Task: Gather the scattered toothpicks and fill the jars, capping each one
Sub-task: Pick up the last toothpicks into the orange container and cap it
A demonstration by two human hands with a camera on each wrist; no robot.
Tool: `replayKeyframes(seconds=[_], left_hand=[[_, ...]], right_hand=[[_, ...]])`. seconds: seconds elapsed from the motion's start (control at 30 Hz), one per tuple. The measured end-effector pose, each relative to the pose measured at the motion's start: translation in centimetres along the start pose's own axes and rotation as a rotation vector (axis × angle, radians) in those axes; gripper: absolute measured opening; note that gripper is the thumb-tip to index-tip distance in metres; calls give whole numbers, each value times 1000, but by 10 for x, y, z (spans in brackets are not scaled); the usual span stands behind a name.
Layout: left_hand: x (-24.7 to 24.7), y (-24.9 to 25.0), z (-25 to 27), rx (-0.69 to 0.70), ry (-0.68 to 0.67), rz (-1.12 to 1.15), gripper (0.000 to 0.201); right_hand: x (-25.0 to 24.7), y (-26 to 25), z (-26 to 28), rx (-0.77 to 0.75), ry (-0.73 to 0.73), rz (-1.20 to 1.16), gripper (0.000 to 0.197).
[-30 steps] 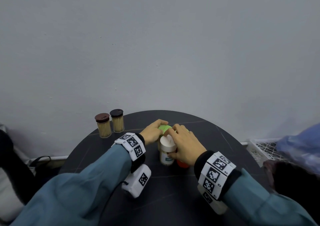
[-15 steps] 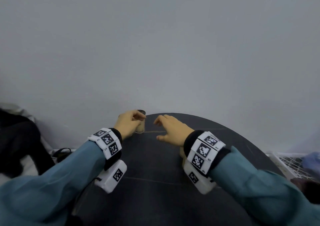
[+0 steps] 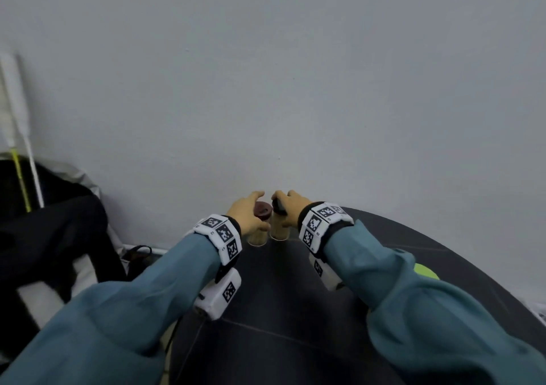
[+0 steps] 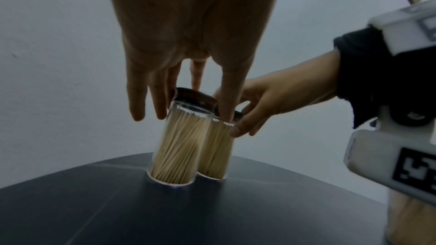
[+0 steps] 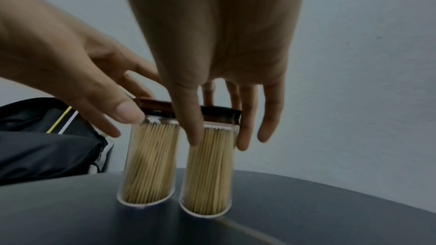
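**Item: two toothpick jars, capped.** Clear cylinders, packed full, standing upright and touching side by side at the 12 o'clock edge of the dark round table, against the wall.

- Brown-lidded jar: sitting at 9 o'clock of its twin. The left hand is reaching over it, fingers extended and spread around the lid, thumb passing between the two jars. Whether the fingers are actually gripping cannot be told.
- Black-lidded jar: sitting at 3 o'clock of the first. The right hand is draping over its lid, fingers hanging fairly straight down the wall, thumb in front; a closed grip is not showing.

**Handling, as judged:** light, rigid, smooth-walled and likely slippery; tall for their base, so tipping easily. The clear walls look brittle. Taking hold around the upper body just under the lid seems safest; a lift by the lid alone is risking it pulling off and spilling.

**Also present:** green lid at 3 o'clock, beyond the right sleeve.
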State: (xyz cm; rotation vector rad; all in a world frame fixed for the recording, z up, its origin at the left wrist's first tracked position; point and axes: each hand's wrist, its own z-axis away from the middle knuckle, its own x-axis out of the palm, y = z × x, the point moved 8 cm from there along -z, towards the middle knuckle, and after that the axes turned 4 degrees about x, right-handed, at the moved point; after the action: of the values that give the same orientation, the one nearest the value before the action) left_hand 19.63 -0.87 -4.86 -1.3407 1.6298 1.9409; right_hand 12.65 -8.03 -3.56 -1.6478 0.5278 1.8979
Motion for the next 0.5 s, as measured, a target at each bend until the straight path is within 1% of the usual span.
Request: replayKeyframes(seconds=[0.1, 0.17, 0.27, 0.37, 0.5], left_hand=[[-1, -3, 0, -50, 75, 20, 70], [-3, -6, 4, -82, 134, 45, 59], [-2, -4, 14, -99, 164, 98, 48], [0, 9, 26, -68, 159, 82, 47], [4, 39, 46, 10, 176, 155, 46]], right_hand=[[-3, 3, 7, 3, 6, -6, 53], [-6, 8, 17, 7, -15, 7, 52], [-16, 23, 40, 19, -47, 15, 53], [-27, 38, 67, 15, -77, 42, 56], [-36, 51, 99, 24, -128, 129, 58]])
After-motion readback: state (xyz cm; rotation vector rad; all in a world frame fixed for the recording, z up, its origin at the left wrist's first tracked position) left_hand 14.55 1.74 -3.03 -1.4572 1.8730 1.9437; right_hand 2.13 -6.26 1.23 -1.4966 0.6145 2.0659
